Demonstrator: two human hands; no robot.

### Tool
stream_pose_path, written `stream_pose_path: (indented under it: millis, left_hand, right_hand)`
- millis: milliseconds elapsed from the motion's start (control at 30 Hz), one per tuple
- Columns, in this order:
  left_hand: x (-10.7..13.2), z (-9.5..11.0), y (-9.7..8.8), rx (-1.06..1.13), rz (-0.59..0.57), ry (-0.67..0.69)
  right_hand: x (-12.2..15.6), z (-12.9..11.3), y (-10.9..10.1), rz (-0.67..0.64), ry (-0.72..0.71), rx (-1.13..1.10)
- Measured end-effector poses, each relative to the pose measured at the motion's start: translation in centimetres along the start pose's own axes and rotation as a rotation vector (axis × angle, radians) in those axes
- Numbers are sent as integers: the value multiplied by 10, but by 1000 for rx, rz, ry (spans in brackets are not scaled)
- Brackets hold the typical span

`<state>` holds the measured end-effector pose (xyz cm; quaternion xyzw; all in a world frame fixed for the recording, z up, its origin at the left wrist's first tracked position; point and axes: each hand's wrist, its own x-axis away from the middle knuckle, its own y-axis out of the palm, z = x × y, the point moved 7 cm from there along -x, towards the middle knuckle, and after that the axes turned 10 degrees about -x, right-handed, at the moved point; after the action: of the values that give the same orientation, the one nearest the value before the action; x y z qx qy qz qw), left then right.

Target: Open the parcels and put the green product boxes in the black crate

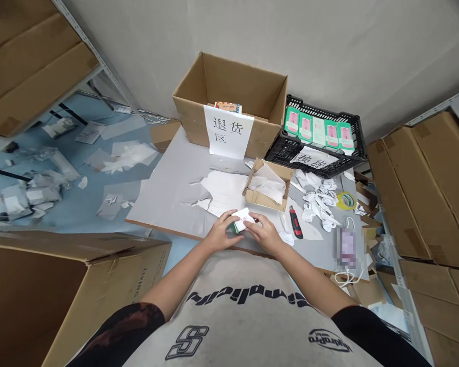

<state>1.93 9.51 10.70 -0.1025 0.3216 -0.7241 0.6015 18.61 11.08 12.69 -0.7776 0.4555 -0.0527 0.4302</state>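
Observation:
A small white-and-green box (243,218) is held between both hands at the table's front edge. My left hand (222,232) grips its left side, thumb below and fingers along the top. On the right side, my right hand (265,232) has its fingers closed on the same box. Just beyond the hands lies a torn white sheet (225,191). An opened cardboard box (265,200) with white paper inside stands behind the right hand. To the right of that hand rests a red-and-black utility knife (296,223).
A large carton (187,114) with a paper sign stands at the back. Beside it, a black crate (321,165) holds several green-and-pink boxes (332,135). Crumpled paper (321,204), yellow tape (346,201) and a blurred device (347,247) lie right. An open carton (137,275) is at left.

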Motion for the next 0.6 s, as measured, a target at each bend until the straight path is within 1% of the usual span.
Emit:
stream_pose_path:
  millis: [100, 233, 333, 433, 500, 600]
  left_hand:
    - [-1, -3, 3, -9, 8, 18]
    - [1, -6, 7, -16, -35, 66]
    - [4, -8, 9, -24, -52, 114]
    - [4, -8, 11, -50, -34, 131]
    - [4, -9, 13, -73, -40, 133]
    - [4, -11, 16, -95, -85, 159]
  right_hand:
    - [5, 3, 2, 11, -31, 34]
    - [9, 6, 3, -18, -80, 19]
    - [7, 8, 5, -32, -133, 56]
    - [0, 9, 10, -48, -186, 126]
    - [-5, 10, 14, -95, -198, 156]
    - [-9, 12, 16, -208, -187, 150]
